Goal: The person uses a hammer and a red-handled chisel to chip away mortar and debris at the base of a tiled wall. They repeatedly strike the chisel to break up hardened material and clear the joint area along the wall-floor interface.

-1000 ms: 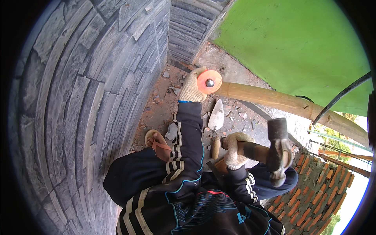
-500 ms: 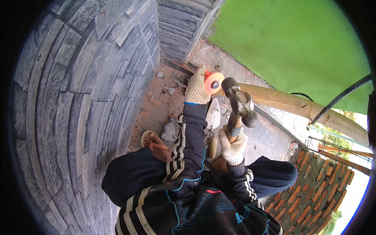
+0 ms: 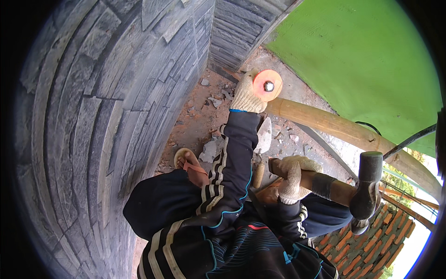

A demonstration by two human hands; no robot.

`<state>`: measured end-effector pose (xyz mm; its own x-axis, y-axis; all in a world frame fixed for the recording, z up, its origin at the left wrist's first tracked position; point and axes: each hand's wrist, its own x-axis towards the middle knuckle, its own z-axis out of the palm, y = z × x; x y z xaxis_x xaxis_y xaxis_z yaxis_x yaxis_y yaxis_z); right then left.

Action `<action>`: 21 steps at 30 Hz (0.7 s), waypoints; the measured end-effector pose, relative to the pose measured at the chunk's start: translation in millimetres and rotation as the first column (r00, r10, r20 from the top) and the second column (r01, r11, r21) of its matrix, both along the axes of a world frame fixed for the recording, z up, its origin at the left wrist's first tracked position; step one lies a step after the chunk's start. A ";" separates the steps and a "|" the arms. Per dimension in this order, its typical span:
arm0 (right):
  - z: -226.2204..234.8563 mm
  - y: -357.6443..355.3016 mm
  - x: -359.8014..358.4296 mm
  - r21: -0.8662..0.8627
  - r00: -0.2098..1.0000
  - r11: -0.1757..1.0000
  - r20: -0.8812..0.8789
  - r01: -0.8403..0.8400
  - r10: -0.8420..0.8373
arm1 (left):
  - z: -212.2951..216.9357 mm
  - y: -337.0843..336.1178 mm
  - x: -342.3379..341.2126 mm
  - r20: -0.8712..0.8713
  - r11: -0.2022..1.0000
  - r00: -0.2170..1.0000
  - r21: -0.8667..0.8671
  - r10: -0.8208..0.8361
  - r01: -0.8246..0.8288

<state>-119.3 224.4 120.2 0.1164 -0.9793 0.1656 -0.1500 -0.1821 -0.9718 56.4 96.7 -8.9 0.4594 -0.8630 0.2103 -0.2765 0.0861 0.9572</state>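
In a knitted glove, my left hand (image 3: 247, 93) is closed around a chisel (image 3: 268, 86) with a round orange hand guard, low near the corner of the stone-clad wall. The chisel's struck end faces up; its tip is hidden beneath the guard and hand. My right hand (image 3: 293, 179), gloved too, grips the wooden handle of a ball-peen hammer (image 3: 366, 190). The hammer's head is out to the right, well apart from the chisel. Between my arms a trowel (image 3: 263, 136) lies on the floor, its blade pale with mortar.
Grey stone cladding (image 3: 88, 139) rises close on my left. A bamboo pole (image 3: 325, 120) slants along the green wall (image 3: 357, 60). Broken chips (image 3: 210, 151) litter the floor. A rough brick wall (image 3: 371, 242) stands at the lower right, and a black hose (image 3: 413, 139) hangs at the right.
The hammer has swung away from beside the chisel to the right, its head now pointing outward. In the picture, the left hand and chisel sit slightly further right and higher.
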 end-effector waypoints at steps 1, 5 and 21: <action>-4.1 -4.6 5.6 -0.018 0.999 0.999 -0.002 0.032 -0.032 | 0.1 -1.3 0.3 -0.041 1.000 0.999 0.008 -0.011 0.011; -59.1 -22.6 -1.3 0.546 0.953 0.838 -0.264 0.022 0.147 | -2.5 -11.3 -10.8 -0.237 0.997 0.968 0.008 -0.076 0.080; -37.6 -31.9 -2.3 0.648 0.968 0.762 -0.190 -0.001 0.163 | 23.7 -10.9 9.2 -0.020 0.975 0.986 -0.155 -0.166 0.161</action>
